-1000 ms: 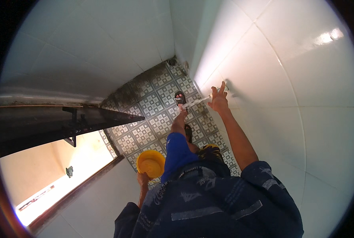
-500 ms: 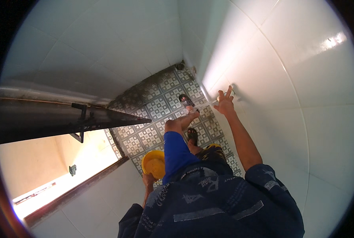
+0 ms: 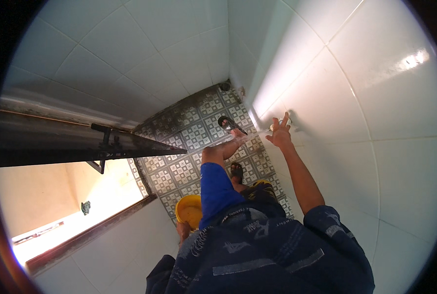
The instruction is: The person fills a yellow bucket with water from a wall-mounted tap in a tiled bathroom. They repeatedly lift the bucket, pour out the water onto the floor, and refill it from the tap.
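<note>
One yellow basin (image 3: 187,211) in the left hand (image 3: 183,229), two dark sandals (image 3: 237,171) underfoot

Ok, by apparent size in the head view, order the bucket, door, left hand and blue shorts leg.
1. Door
2. Blue shorts leg
3. Bucket, partly hidden
4. Left hand, also partly hidden

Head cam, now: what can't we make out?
Head view:
- Small pale wall fixture: mostly hidden by right hand; contact unclear.
- Round yellow plastic tub: right side hidden behind blue fabric shorts.
- Left hand: exact grip too small to tell.
- Dark-green lump at left: too small to identify.
</note>
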A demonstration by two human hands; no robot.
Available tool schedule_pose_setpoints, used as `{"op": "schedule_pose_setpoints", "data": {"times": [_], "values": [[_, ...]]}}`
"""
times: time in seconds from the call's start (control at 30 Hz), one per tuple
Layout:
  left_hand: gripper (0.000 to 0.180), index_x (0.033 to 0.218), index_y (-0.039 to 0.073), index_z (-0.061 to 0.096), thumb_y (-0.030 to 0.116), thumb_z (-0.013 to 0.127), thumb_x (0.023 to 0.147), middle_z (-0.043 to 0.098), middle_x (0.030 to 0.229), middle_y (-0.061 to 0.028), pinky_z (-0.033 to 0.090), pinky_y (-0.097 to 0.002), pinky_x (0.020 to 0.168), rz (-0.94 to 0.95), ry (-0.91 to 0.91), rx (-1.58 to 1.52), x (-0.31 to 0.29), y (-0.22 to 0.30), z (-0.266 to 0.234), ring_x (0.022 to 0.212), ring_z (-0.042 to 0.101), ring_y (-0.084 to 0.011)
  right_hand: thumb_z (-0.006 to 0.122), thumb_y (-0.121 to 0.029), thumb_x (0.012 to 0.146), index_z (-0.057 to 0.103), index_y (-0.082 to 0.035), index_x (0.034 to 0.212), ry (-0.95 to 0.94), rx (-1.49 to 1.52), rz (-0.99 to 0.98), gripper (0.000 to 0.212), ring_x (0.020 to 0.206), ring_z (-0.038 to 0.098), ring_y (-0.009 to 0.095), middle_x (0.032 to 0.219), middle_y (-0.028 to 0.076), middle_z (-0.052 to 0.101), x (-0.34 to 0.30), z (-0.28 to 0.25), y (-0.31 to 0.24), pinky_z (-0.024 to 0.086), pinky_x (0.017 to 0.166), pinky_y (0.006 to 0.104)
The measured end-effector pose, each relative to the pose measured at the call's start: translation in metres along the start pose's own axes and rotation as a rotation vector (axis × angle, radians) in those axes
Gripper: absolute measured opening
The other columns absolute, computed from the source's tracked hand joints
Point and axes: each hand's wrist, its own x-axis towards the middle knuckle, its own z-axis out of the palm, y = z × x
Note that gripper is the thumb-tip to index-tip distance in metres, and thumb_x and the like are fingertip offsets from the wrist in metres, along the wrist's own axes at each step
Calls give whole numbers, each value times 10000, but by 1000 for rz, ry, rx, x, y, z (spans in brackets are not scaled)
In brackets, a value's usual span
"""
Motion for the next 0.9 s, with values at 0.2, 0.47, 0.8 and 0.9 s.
{"op": "schedule_pose_setpoints", "data": {"times": [0.2, 0.47, 0.8, 0.9], "values": [[399, 1109, -25, 495, 259, 520, 830, 591, 1031, -242, 477, -439, 768, -3, 6, -10, 2, 4, -1, 948, 588, -394, 778, -335, 662, 229, -131, 1350, 3, 4, 70, 903, 1121, 433, 504, 1404, 320, -88, 0, 2, -1, 492, 871, 451], [396, 1108, -25, 503, 257, 517, 830, 591, 1030, -242, 476, -438, 769, 0, 10, -42, -2, 17, -11, 954, 586, -391, 782, -320, 660, 239, -144, 1344, 55, -80, 26, 891, 1106, 453, 494, 1404, 313, -86, -1, 1, 2, 513, 830, 448], [351, 1102, -16, 525, 175, 494, 810, 618, 997, -225, 496, -407, 721, -139, -171, 72, 33, 19, -46, 889, 625, -348, 786, -240, 669, 248, -218, 1343, -72, 60, 136, 863, 1123, 441, 487, 1427, 252, -134, 0, -7, -4, 498, 863, 465], [340, 1090, -20, 530, 165, 495, 807, 630, 961, -220, 502, -400, 705, -227, -46, 102, 53, 25, -57, 852, 638, -341, 778, -267, 680, 250, -185, 1348, -73, 39, 111, 855, 1087, 479, 473, 1424, 254, -143, -3, -15, -16, 497, 871, 453]]}}
